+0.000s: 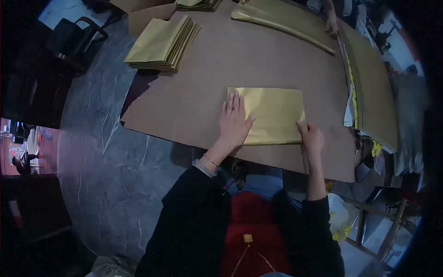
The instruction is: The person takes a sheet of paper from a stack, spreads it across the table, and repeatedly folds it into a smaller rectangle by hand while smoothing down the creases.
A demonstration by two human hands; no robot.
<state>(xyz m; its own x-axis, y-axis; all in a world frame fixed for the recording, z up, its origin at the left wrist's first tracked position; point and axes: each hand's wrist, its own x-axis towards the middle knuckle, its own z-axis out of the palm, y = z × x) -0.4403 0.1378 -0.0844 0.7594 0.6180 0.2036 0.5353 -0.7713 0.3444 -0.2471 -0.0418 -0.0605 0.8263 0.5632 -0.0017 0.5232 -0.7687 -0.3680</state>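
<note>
A gold folded sheet, paper or foil by its look, lies flat on the cardboard-topped table in front of me. My left hand rests spread on its left side, fingers pointing away from me and a ring on one finger. At the lower right corner, my right hand holds the sheet's edge. Its thumb lies along the edge and the other fingers are curled, partly hidden. Farther left stands a stack of similar gold folded sheets, slightly fanned at its right side.
A long gold sheet stretches across the far side of the table. Another person's hand touches its right end. Large flat boards lean along the right edge. More gold sheets and a cardboard box stand at the far left.
</note>
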